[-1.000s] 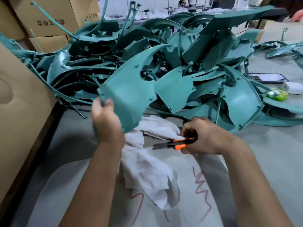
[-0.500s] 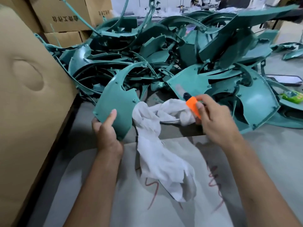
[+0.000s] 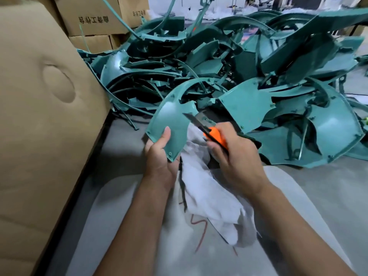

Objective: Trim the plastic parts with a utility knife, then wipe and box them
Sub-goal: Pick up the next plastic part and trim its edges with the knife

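Observation:
My left hand (image 3: 159,156) grips the lower end of a curved teal plastic part (image 3: 171,120), thumb on its face, holding it above the table. My right hand (image 3: 237,156) grips an orange utility knife (image 3: 215,136). Its blade points up and to the left and meets the part's inner edge. A white cloth (image 3: 211,198) lies crumpled on the table under and between both hands. Behind them rises a big heap of teal plastic parts (image 3: 249,62).
A large cardboard box (image 3: 45,126) stands close on the left, its wall along the table edge. More cardboard boxes (image 3: 93,18) are stacked at the back left. The grey table (image 3: 318,196) carries a pale sheet with red marks (image 3: 139,226) near me.
My right hand turned the knife and brought its blade to the part's inner edge. My left hand shifted the part right, toward the centre.

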